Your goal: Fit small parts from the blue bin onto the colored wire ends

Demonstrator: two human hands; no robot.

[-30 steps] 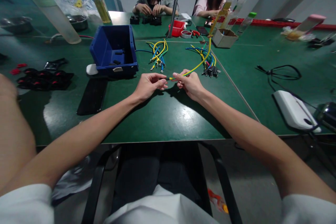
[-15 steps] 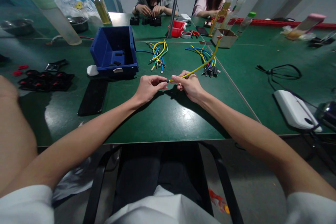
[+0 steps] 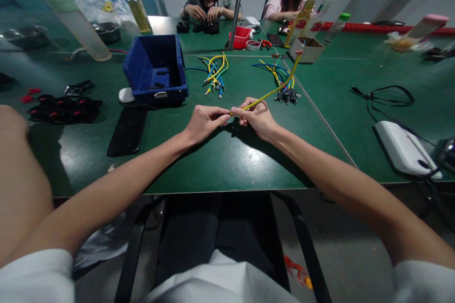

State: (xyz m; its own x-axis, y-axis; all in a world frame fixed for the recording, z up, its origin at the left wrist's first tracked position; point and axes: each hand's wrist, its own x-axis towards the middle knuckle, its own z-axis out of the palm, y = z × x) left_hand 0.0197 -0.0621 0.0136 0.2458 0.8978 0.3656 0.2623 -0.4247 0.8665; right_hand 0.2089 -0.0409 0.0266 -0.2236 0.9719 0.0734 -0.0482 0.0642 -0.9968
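Between the thumb and fingers of my right hand [image 3: 261, 120] runs a yellow wire [image 3: 276, 89], its free end rising to the right with a terminal at the tip. My left hand [image 3: 202, 123] pinches the wire's near end, where a small black sleeve is mostly covered by the fingertips. The two hands almost touch over the table. Beyond them lie two bundles of yellow, blue and green wires: the left bundle [image 3: 214, 73] shows bare ring terminals, and the right bundle [image 3: 284, 80] has black sleeves on its near ends.
A blue bin [image 3: 156, 68] with a few small black pieces stands left of the wires. In front of it lies a black phone [image 3: 127, 131]. Black packets [image 3: 66, 109] are farther left, a white power bank [image 3: 405, 147] at right. Two people sit across the green table [image 3: 227, 165].
My left hand has moved slightly right, up against the right fingertips. The black sleeve that showed between the hands is now mostly hidden by the left fingers.
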